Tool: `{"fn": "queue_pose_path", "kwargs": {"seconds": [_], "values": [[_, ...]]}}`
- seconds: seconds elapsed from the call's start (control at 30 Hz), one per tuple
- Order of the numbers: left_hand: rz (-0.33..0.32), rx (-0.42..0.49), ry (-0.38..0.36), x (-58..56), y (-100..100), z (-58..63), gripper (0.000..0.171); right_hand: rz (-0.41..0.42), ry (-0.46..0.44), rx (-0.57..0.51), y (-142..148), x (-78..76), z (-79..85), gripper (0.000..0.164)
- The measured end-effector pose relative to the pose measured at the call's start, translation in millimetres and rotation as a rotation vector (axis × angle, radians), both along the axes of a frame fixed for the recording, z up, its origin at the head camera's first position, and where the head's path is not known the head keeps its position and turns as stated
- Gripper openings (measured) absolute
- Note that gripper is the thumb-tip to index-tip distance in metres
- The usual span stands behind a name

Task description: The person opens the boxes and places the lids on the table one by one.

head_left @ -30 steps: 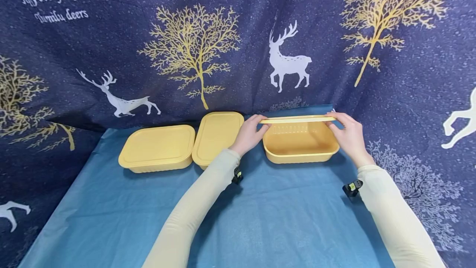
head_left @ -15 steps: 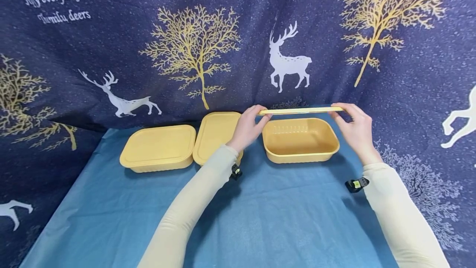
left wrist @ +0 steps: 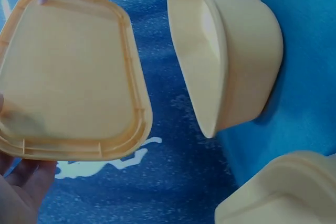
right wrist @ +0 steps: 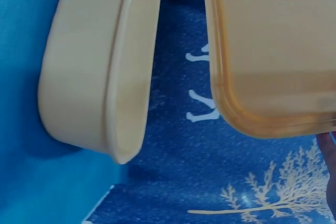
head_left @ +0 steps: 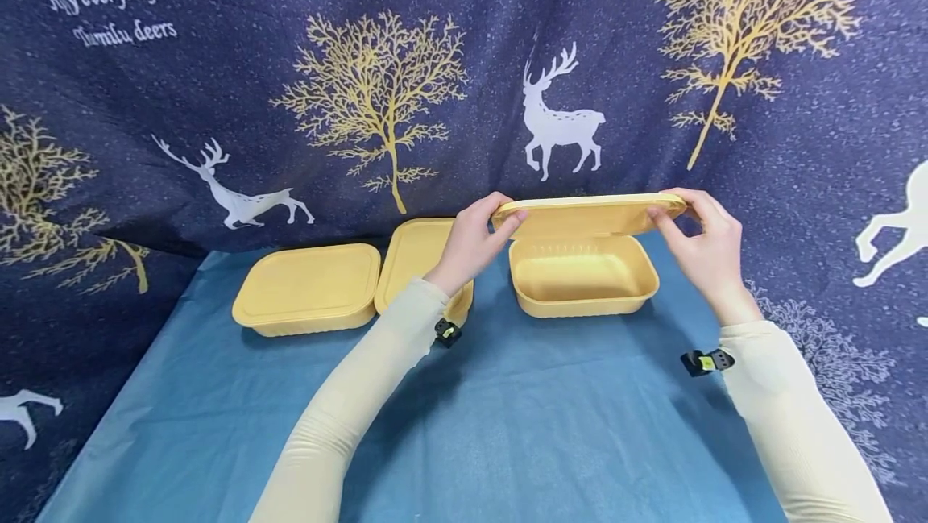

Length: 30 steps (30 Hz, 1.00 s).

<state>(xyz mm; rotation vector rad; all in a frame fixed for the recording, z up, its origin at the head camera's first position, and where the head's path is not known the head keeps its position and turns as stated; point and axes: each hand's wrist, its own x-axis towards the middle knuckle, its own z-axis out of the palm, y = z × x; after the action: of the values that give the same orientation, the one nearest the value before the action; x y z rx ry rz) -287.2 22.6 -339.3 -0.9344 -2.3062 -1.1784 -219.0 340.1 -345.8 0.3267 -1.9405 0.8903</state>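
Observation:
A yellow lid [head_left: 580, 215] is held up over an open yellow food container [head_left: 584, 275], its underside turned toward the head view. My left hand [head_left: 474, 239] pinches the lid's left end, and my right hand [head_left: 702, 253] pinches its right end, thumbs below the edge. In the left wrist view the lid [left wrist: 73, 72] shows its ribbed underside, apart from the container [left wrist: 236, 51]. The right wrist view also has a gap between the lid [right wrist: 278, 51] and the container wall [right wrist: 79, 66]. The container's inside holds nothing visible.
Two lidded yellow containers stand to the left: one lies crosswise [head_left: 308, 285], the other lengthwise [head_left: 416, 253] beside it, partly behind my left hand. Blue cloth [head_left: 522, 410] covers the table. A dark blue curtain [head_left: 464, 120] with deer and trees hangs close behind.
Both hands have raised the lid from just over the container's back edge, and its underside has tilted into view. The hands have spread slightly apart. The containers stay in place.

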Motion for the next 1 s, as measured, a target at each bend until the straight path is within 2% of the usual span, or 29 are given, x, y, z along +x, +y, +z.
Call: {"fn": "queue_pose_path", "kwargs": {"seconds": [0.13,0.3,0.47,0.6,0.83,1.0], "values": [[-0.036,0.027,-0.001,5.5,-3.4,5.2,0.022,-0.007,-0.003,-0.006,-1.1,6.7,5.9,0.032],[-0.089,0.066,-0.036,13.8,-6.9,10.7,0.022,-0.013,-0.053,-0.036,-1.7,14.9,11.0,0.036],[-0.125,0.077,-0.052,21.3,-9.7,13.0,0.022,0.004,-0.095,-0.094,-14.2,32.5,22.5,0.036],[-0.128,0.075,-0.090,30.8,-10.4,12.9,0.021,0.019,-0.160,-0.123,-8.9,34.9,17.8,0.038],[-0.107,0.027,-0.175,40.9,-8.5,-0.3,0.025,0.075,-0.282,-0.149,5.1,35.0,4.0,0.043],[-0.122,0.017,-0.277,45.7,-7.5,-11.9,0.029,0.123,-0.415,-0.175,10.3,39.3,-4.7,0.045]]}}
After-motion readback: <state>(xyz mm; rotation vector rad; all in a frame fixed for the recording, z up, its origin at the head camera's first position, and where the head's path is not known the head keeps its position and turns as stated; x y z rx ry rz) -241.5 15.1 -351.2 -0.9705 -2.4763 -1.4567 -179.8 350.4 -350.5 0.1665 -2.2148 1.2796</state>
